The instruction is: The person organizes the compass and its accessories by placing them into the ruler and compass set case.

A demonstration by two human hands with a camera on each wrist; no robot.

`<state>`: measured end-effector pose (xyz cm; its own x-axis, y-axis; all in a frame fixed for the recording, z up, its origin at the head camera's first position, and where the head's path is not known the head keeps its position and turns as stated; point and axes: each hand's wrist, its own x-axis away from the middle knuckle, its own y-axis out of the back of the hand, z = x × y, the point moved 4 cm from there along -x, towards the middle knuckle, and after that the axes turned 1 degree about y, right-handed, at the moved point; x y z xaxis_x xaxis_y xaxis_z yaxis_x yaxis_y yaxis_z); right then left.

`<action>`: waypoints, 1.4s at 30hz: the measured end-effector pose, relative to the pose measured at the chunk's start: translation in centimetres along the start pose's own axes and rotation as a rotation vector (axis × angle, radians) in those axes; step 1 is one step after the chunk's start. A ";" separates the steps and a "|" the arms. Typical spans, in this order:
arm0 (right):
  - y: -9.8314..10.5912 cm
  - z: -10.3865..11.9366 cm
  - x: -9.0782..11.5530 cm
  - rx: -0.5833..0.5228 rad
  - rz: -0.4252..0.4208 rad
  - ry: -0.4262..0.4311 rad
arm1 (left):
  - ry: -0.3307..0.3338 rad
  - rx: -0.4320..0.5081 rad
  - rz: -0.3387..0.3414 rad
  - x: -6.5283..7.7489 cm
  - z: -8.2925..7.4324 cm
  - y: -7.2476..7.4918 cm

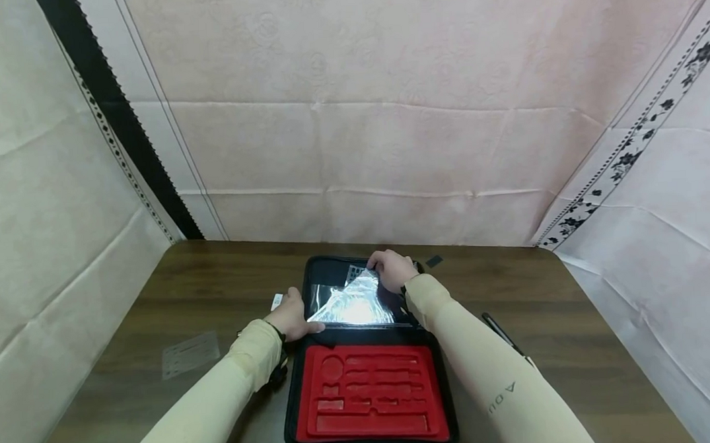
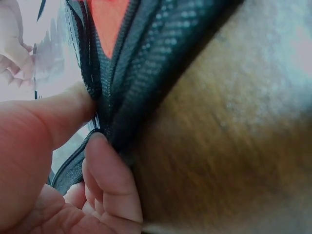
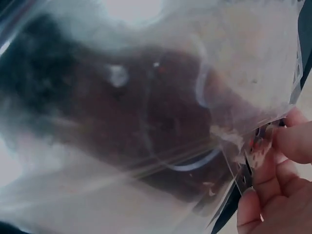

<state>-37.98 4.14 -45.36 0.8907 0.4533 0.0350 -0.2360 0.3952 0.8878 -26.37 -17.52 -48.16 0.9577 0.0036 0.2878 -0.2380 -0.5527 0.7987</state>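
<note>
A black zip case [image 1: 291, 409] lies unfolded on the table. Its near half holds a red moulded tray [image 1: 372, 424] with vacant recesses. Across the far half stretches a shiny clear plastic pocket [image 1: 349, 307], with a printed card [image 1: 354, 273] partly visible at its top. My right hand [image 1: 391, 271] pinches the pocket's upper edge between thumb and fingers, pulling the film into a slanted fold. At the case's left side, near the hinge, my left hand [image 1: 290, 315] grips the zippered edge [image 2: 105, 97], thumb on the inner side and fingers outside.
A thin transparent sheet [image 1: 190, 354] lies on the wooden table [image 1: 131, 403] to the left. A small white tag [image 1: 276, 301] shows beside my left hand. To the right are a black pen-like stick [image 1: 501, 334] and a small dark piece [image 1: 434, 261]. Pale cloth [image 1: 352, 149] hangs behind.
</note>
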 end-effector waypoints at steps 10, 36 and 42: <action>-0.3 -1.2 0.0 -0.168 0.070 -0.052 | -0.003 0.011 -0.005 -0.1 0.1 -0.1; 0.1 -2.6 2.6 -0.092 -0.033 0.071 | 0.003 0.017 0.011 -0.3 0.5 -0.2; -0.4 -2.7 2.8 -0.038 0.019 0.034 | -0.009 0.021 0.013 0.0 0.2 -0.1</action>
<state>-36.41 7.42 -46.84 0.8721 0.4881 0.0355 -0.2680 0.4156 0.8692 -26.31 -17.58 -48.37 0.9561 -0.0113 0.2929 -0.2469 -0.5698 0.7838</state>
